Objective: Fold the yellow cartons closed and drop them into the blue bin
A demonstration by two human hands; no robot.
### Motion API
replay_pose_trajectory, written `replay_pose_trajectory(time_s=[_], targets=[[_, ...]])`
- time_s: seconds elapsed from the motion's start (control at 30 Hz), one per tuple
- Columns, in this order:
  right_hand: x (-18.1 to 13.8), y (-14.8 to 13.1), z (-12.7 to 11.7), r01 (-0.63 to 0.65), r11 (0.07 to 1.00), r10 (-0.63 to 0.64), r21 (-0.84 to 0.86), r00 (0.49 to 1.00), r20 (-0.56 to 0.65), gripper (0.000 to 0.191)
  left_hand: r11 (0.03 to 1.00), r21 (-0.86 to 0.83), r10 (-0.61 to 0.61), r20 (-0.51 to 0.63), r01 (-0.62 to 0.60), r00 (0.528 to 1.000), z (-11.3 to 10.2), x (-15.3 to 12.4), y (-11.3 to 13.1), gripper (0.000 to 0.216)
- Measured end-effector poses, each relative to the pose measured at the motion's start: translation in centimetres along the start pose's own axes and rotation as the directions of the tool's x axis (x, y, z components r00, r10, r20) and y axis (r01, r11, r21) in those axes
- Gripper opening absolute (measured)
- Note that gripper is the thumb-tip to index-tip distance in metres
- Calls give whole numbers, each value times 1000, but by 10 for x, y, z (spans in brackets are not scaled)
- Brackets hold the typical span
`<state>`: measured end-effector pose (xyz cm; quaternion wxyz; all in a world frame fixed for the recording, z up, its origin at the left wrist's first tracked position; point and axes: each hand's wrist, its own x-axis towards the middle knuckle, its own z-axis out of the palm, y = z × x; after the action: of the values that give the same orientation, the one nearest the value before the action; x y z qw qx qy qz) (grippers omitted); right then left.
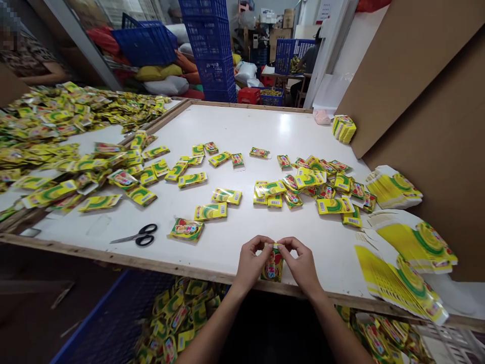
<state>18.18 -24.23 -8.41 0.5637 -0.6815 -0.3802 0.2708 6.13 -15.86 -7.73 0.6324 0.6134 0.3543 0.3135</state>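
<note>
Left hand: the left hand (250,260) pinches the top edge of a small packet (273,265) between thumb and fingertips.
Right hand: the right hand (301,263) pinches the same top edge from the other side, fingers curled.
Packet: held upright at the near edge of the table (246,126), between the two hands, glossy plastic, yellow and red.
Edges: a wooden rim runs along the table's near side; cardboard sheets (417,76) stand close on the right; bare white surface lies open just ahead of the hands and toward the far end.
Counts: one pair of scissors (138,235), black-handled, left of the hands; loose packets in dozens, too many to count; three fanned stacks of flat yellow cartons (409,253) at right.
Below: a blue crate (113,323) holds more packets.
Left table: heaped packets (56,126), shiny and crinkled.
</note>
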Motion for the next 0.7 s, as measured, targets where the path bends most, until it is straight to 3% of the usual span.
replay_pose_trajectory(time_s=[0.27,0.4,0.5,0.57,0.63,0.7], targets=[[-9,11,-3,124,992,-124,-6,992,40,17,993,102,36,138,-50,990,-9,-6,-2,19],[-10,9,-4,134,991,-134,9,989,68,19,988,132,69,48,-75,996,-18,-16,7,18],[-11,10,-5,66,997,-67,26,997,42,27,972,223,94,-80,-74,992,-57,-35,26,21],[-12,11,-6,10,1000,-10,26,1000,24,29,928,368,86,-86,-48,993,-96,-49,40,22],[-11,11,-5,-26,999,25,26,999,29,29,828,561,62,-61,-17,996,-134,-56,49,24],[-10,9,-2,-32,999,30,31,998,50,31,689,725,101,-114,13,988,-163,-51,49,32]])
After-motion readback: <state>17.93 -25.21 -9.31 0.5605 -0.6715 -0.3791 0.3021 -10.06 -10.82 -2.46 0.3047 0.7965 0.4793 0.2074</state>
